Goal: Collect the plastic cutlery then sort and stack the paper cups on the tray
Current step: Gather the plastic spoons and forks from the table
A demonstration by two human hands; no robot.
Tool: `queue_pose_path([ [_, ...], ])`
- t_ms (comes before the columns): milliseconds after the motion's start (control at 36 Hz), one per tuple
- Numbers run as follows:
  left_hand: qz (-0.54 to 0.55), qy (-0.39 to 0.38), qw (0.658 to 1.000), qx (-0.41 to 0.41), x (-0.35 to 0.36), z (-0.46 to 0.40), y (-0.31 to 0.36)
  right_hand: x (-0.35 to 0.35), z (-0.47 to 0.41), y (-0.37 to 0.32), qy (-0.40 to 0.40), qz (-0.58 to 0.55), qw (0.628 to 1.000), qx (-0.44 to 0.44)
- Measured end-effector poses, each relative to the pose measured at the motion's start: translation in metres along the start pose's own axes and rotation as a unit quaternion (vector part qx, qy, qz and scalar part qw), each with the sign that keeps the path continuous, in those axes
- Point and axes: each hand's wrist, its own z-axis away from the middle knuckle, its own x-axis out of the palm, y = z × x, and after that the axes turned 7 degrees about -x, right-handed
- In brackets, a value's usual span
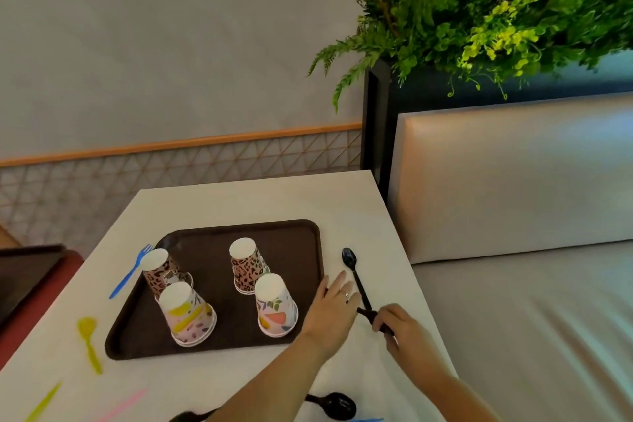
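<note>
A dark brown tray (pixel 212 236) on the white table holds several upside-down paper cups: two leopard-print cups (pixel 161 272) (pixel 247 264) at the back, two pastel floral cups (pixel 186 313) (pixel 275 307) in front. Right of the tray lies a black spoon (pixel 354 271); my right hand (pixel 399 327) grips its handle end. My left hand (pixel 334 310) hovers flat by the tray's right edge with straight fingers, next to the spoon. A blue fork (pixel 130 271), a yellow spoon (pixel 89 343), a yellow-green piece (pixel 44 401) and a pink piece (pixel 125 404) lie left of the tray.
Another black spoon (pixel 334 404) lies at the table's near edge under my left arm, with a blue piece (pixel 368 419) beside it. A pale cushioned bench (pixel 513 284) runs along the right, with a planter of green foliage (pixel 479 17) behind it. A dark tray (pixel 24 271) sits far left.
</note>
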Motion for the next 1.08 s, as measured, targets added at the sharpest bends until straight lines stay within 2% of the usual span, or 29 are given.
queue_pose_path([
  [28, 0.003, -0.011, 1.000, 0.006, -0.005, -0.004, 0.000, -0.001, -0.001, 0.001, 0.033, -0.021, 0.999, 0.001],
  [111, 0.010, -0.090, 0.996, -0.022, -0.015, -0.013, -0.005, -0.007, -0.007, 0.001, 0.133, -0.105, 0.982, 0.077],
  [194, 0.137, -0.114, 0.980, -0.086, -0.018, -0.015, -0.009, -0.007, -0.014, 0.008, 0.184, -0.130, 0.966, 0.130],
  [306, 0.303, -0.103, 0.935, -0.154, -0.016, -0.015, -0.012, 0.008, -0.033, 0.016, 0.080, -0.092, 0.983, 0.137],
  [389, 0.385, -0.105, 0.897, -0.192, -0.014, -0.012, -0.012, 0.021, -0.056, 0.017, 0.009, -0.073, 0.987, 0.141],
  [444, 0.412, -0.106, 0.879, -0.217, -0.010, -0.011, -0.013, 0.029, -0.071, 0.015, -0.008, -0.067, 0.986, 0.154],
  [639, 0.448, -0.097, 0.853, -0.250, 0.001, -0.001, -0.017, 0.042, -0.096, 0.015, -0.057, 0.000, 0.978, 0.200],
  [750, 0.507, -0.112, 0.809, -0.275, 0.005, 0.002, -0.016, 0.039, -0.092, 0.018, -0.061, -0.006, 0.974, 0.219],
  [889, 0.612, -0.118, 0.712, -0.323, -0.002, 0.001, -0.013, 0.027, -0.068, 0.009, 0.005, -0.159, 0.951, 0.266],
  [972, 0.636, -0.108, 0.688, -0.332, -0.009, 0.003, -0.012, 0.020, -0.052, -0.006, 0.040, -0.211, 0.946, 0.245],
  [1083, 0.657, -0.107, 0.673, -0.322, -0.014, 0.014, -0.004, 0.017, -0.036, -0.028, 0.025, -0.220, 0.951, 0.216],
])
